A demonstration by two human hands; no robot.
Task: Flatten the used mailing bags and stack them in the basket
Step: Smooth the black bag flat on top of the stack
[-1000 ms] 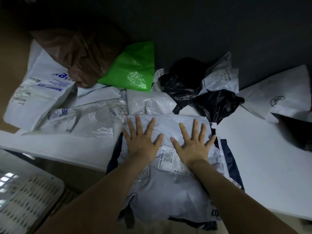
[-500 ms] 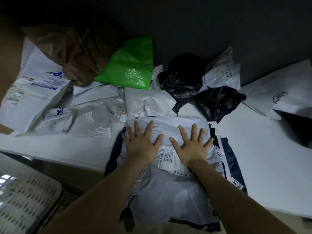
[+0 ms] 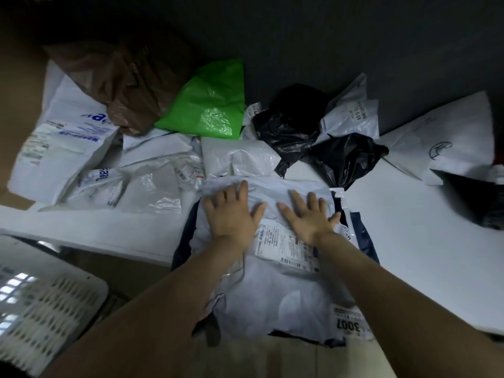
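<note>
Both hands slid slightly forward, fingers less splayed.
Left hand (image 3: 231,214) and right hand (image 3: 309,218) lie flat, fingers straight, gripping nothing, pressing air from the grey mailing bag (image 3: 272,296). The bag overhangs the table (image 3: 409,241) edge; the basket (image 3: 41,309) is lower left.

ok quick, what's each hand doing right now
Left hand: open, flat on the grey mailing bag.
Right hand: open, flat on the same bag.

Basket (image 3: 54,309) cut off at left edge — label (image 3: 286,245) txt too small.
</note>
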